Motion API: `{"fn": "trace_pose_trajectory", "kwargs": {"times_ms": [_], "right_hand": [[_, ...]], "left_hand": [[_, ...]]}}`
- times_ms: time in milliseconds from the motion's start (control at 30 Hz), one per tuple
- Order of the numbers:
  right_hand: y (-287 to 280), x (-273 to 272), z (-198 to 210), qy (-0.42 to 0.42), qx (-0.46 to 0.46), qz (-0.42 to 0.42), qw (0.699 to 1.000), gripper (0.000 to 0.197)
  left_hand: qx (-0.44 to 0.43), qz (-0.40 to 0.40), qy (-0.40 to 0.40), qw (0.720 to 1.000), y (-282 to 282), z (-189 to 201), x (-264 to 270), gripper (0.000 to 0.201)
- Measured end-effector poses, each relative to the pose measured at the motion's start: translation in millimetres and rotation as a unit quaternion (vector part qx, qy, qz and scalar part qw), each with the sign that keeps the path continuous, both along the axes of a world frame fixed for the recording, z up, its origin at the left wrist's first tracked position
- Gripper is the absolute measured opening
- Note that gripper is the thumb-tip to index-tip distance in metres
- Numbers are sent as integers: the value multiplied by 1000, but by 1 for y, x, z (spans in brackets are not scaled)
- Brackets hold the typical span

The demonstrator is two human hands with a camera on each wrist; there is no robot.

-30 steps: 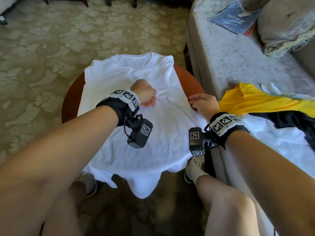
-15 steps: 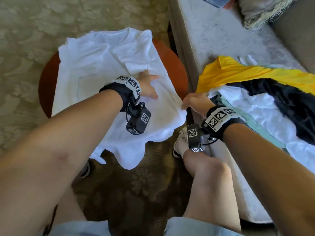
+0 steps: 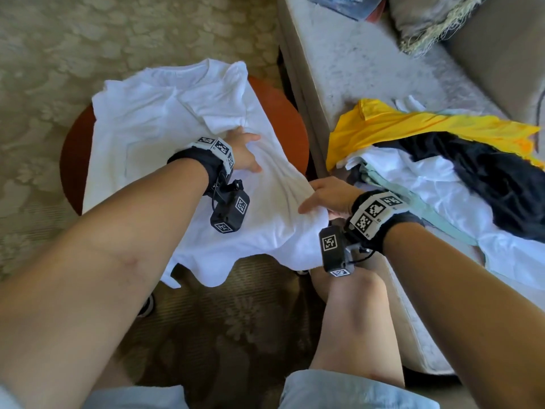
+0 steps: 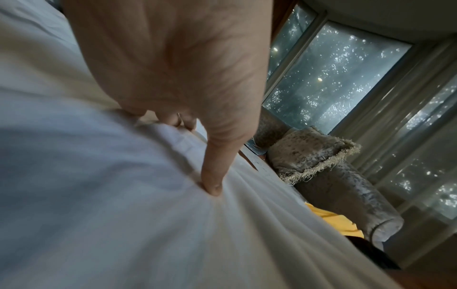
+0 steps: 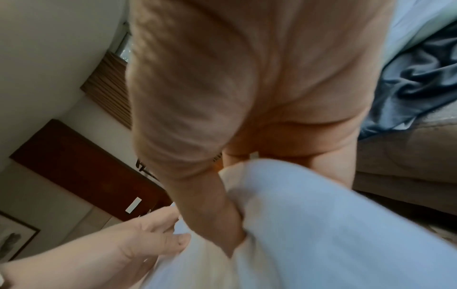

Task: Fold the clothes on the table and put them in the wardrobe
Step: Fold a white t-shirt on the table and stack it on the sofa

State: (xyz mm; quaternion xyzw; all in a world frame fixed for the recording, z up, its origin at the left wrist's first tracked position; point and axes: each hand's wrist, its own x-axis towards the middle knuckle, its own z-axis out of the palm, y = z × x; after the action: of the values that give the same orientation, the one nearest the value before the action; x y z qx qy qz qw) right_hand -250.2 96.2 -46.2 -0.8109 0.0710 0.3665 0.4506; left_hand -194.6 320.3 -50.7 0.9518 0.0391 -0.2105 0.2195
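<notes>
A white T-shirt (image 3: 153,137) lies spread on a round brown table (image 3: 274,104), its hem hanging over the near edge. My left hand (image 3: 246,152) presses down on the shirt's middle right with fingers spread; in the left wrist view its thumb (image 4: 212,181) digs into the cloth (image 4: 123,215), and creases radiate from it. My right hand (image 3: 327,199) grips the shirt's right side edge near the hem and lifts it off the table. In the right wrist view the white fabric (image 5: 321,234) bunches in that hand (image 5: 222,195), thumb on top.
A grey sofa (image 3: 368,69) stands close on the right, carrying a pile of yellow (image 3: 413,125), black (image 3: 486,178) and white (image 3: 442,202) clothes. A fringed cushion (image 3: 427,22) and a book (image 3: 348,4) lie further back. My knees (image 3: 354,305) are under the table's near edge; patterned carpet lies all around.
My left hand opened from a fist and now presses flat on the shirt. My right hand slid down the shirt's right edge, took hold and lifted it.
</notes>
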Motion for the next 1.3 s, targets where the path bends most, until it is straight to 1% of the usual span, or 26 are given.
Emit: {"fn": "trace_pose_trajectory", "kwargs": {"times_ms": [100,233,300,400,433,567,667,767,800,867,900,967,1033,1067,1133,1167,1200,1233,1267,1300], "right_hand": [[-7,-4,7,-50,-45,22,998,27],[-17,-10,27,-107,-106,50,987,35],[-21,-13,36,-122,-121,54,984,38],[-18,-21,46,-126,-135,77,980,20],[-15,-24,48,-129,-140,96,977,19],[-2,-37,50,-137,-127,162,969,33],[1,-40,45,-133,-135,194,963,37],[-1,-38,36,-112,-114,157,975,39],[-2,-35,30,-118,-115,131,978,36],[-5,-29,18,-152,-141,74,975,24],[-8,-27,12,-158,-162,49,973,26],[-13,-20,-3,-139,-174,23,975,50],[-11,-17,-14,-111,-152,12,982,72],[-9,-15,-19,-99,-138,11,985,79],[-1,-11,-27,-82,-126,24,988,82],[4,-9,-30,-77,-126,29,989,80],[8,-8,-33,-73,-119,29,990,73],[12,-6,-36,-72,-109,26,991,61],[15,-5,-40,-77,-102,23,992,44],[17,-5,-42,-83,-104,19,991,26]], "left_hand": [[10,0,-3,1000,1,-1,-2,82],[16,6,0,1000,-2,-1,-2,83],[34,1,-1,999,-4,1,-3,83],[54,-4,-20,998,-8,3,-5,81],[56,-2,-26,998,-10,3,-6,81],[72,-15,-25,997,-8,-1,-7,78],[73,-19,-25,997,-5,-2,-5,76],[63,-17,-35,997,-4,-4,0,73],[60,-14,-39,997,-2,-5,1,69],[64,-9,-59,996,-1,-6,4,55],[72,-2,-66,995,-1,-6,5,49],[82,13,-78,994,-4,-5,6,41],[70,59,-97,991,-8,-2,8,38],[69,81,-109,988,-8,-3,13,37],[45,173,-134,975,-8,-4,20,41],[28,228,-138,964,-8,-2,21,46],[1,271,-121,955,-7,1,20,49],[-21,281,-92,955,-5,2,19,43],[-46,276,-68,958,-4,2,21,31],[-40,247,-43,967,-2,0,22,20]]}}
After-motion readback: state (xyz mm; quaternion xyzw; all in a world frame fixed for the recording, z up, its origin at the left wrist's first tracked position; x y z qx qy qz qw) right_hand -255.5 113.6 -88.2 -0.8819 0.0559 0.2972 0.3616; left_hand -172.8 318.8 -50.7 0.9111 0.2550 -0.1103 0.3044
